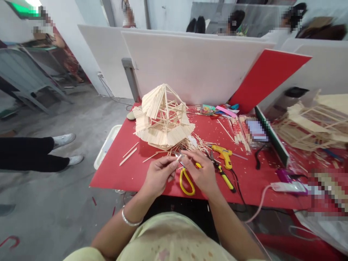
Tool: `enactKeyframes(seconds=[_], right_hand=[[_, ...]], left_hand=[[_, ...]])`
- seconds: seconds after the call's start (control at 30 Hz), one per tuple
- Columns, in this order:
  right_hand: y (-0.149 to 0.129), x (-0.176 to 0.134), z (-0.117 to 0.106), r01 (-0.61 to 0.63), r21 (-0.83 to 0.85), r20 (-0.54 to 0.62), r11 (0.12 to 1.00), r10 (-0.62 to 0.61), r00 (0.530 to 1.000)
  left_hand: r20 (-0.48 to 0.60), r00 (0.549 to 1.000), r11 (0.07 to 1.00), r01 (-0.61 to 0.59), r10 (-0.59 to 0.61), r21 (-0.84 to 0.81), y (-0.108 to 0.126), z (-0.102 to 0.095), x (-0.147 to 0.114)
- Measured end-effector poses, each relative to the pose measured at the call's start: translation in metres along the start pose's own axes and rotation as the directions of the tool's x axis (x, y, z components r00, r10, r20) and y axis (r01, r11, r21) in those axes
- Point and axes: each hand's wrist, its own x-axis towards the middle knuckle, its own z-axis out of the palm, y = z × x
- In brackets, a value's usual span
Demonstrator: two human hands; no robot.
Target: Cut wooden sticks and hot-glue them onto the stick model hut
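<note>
My left hand (160, 174) pinches a short, pale wooden stick (178, 158) between thumb and forefinger. My right hand (201, 169) is closed at the far end of the same stick, its fingertips almost meeting those of the left. Scissors with yellow handles (187, 185) show below and between the hands; whether they lie on the table or touch my fingers I cannot tell. Just beyond my hands stands a many-sided pavilion model (164, 119) built of thin sticks, its pointed roof covered with sticks on the left and open framing on the right.
On the red table (114, 177) are loose sticks (129, 156), a yellow glue gun (223, 156), cutting pliers (226, 180), packs of sticks (239, 132) and a phone (257, 129). White boards (190, 65) stand behind. Another stick model (312, 123) sits at right; a person's legs (32, 152) show at left.
</note>
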Motion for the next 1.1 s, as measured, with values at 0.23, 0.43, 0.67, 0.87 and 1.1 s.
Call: enactKeyframes(seconds=[0.23, 0.43, 0.67, 0.87, 1.1], right_hand=[[-0.021, 0.025, -0.001, -0.056, 0.154, -0.075, 0.986, 0.069, 0.995], [0.031, 0.015, -0.047, -0.232, 0.020, -0.048, 0.973, 0.232, 0.971], [0.144, -0.018, -0.122, -0.687, -0.640, -0.328, 0.344, 0.687, 0.649], [0.173, -0.015, -0.121, -0.661, -0.652, -0.268, 0.371, 0.702, 0.659], [0.162, -0.017, -0.126, -0.608, -0.585, -0.317, 0.536, 0.539, 0.780]], left_hand=[[0.107, 0.992, 0.982, 0.040, -0.060, 0.182, -0.002, -0.001, 0.003], [0.154, 0.985, 0.981, 0.045, -0.075, 0.191, -0.006, 0.009, 0.007], [0.181, 0.981, 0.998, 0.068, -0.067, 0.000, -0.009, 0.017, 0.012], [0.085, 0.996, 0.997, -0.013, 0.020, -0.080, 0.017, 0.013, 0.019], [-0.008, 0.995, 0.982, -0.099, 0.099, -0.161, 0.067, -0.008, 0.047]])
